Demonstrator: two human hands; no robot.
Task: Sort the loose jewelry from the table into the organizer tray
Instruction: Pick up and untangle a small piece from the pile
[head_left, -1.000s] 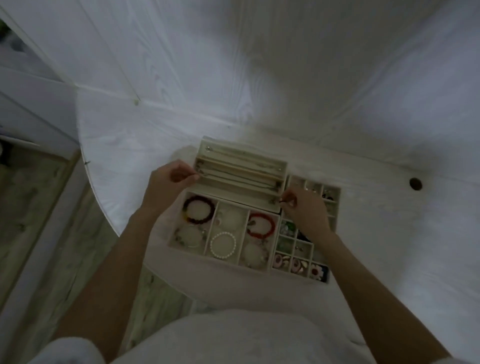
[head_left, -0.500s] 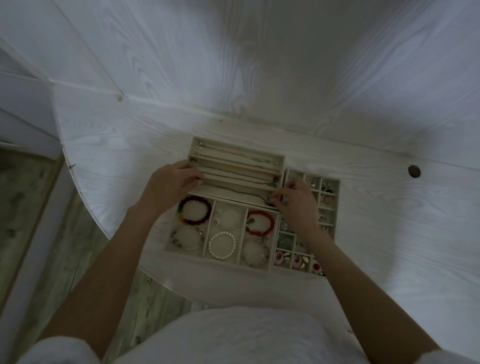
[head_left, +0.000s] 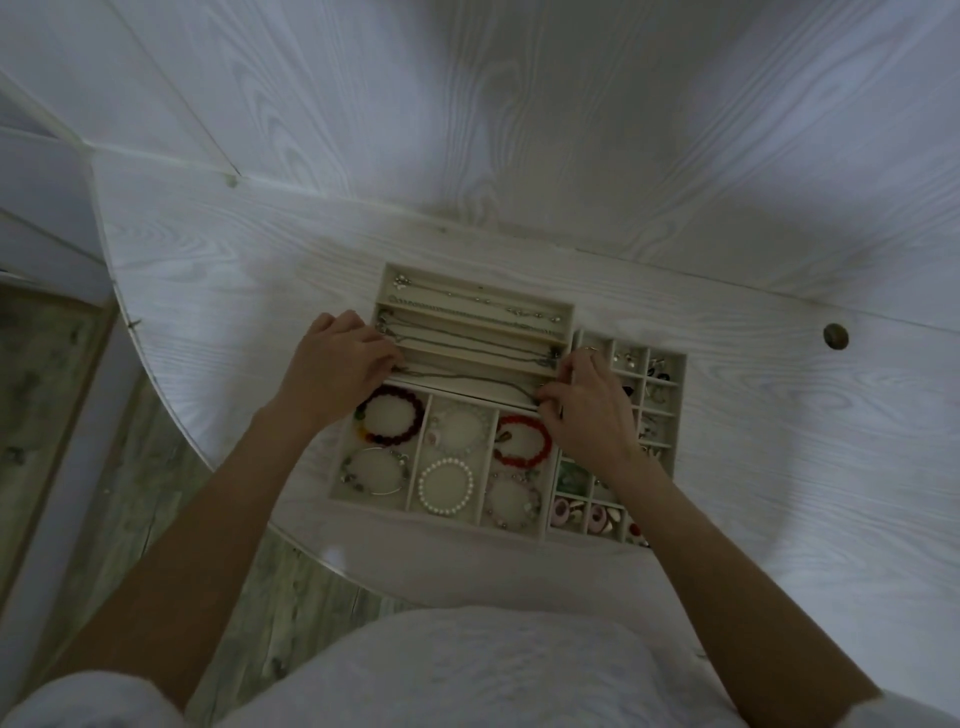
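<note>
A beige organizer tray (head_left: 566, 318) with long slots lies on the white table. A thin chain necklace (head_left: 467, 378) stretches across its nearest slot. My left hand (head_left: 332, 364) pinches the chain's left end at the tray's left edge. My right hand (head_left: 587, 410) pinches the right end by the tray's right edge. In front, a bracelet tray (head_left: 425, 441) holds a dark red bead bracelet (head_left: 390, 421), a red bracelet (head_left: 522, 440) and a pearl bracelet (head_left: 447, 487). My right wrist partly covers a small-compartment tray (head_left: 680, 395) with earrings.
The round white table (head_left: 208, 270) meets white wood-grain walls at the back. A dark round knob (head_left: 835, 336) sits on the table at the right. The table's curved edge runs along the left and front, with grey floor (head_left: 62, 415) below.
Both hands have come lower with the chain, from the middle slots to the nearest long slot. The chain now lies stretched along that slot. The camera has shifted slightly.
</note>
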